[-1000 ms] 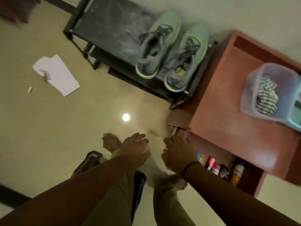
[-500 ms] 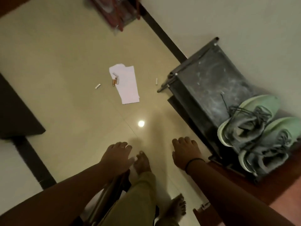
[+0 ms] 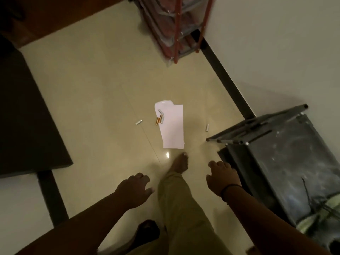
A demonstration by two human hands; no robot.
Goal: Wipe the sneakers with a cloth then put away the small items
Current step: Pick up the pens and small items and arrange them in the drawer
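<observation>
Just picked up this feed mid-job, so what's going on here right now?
A person stands barefoot facing a white paper on the floor, with small batteries on and around it. Both the left hand and right hand hang loose, holding nothing. The green sneakers sit on the dark shoe rack at right. No cloth is in view.

Single head-worn view, wide-angle, steeply downward, floor (image 3: 92, 107) well below

Tiled floor (image 3: 92, 111) carried white paper (image 3: 173, 129) mid-floor, batteries (image 3: 159, 119) on paper's left edge, one loose battery (image 3: 139, 122) left, another (image 3: 207, 127) right.
</observation>
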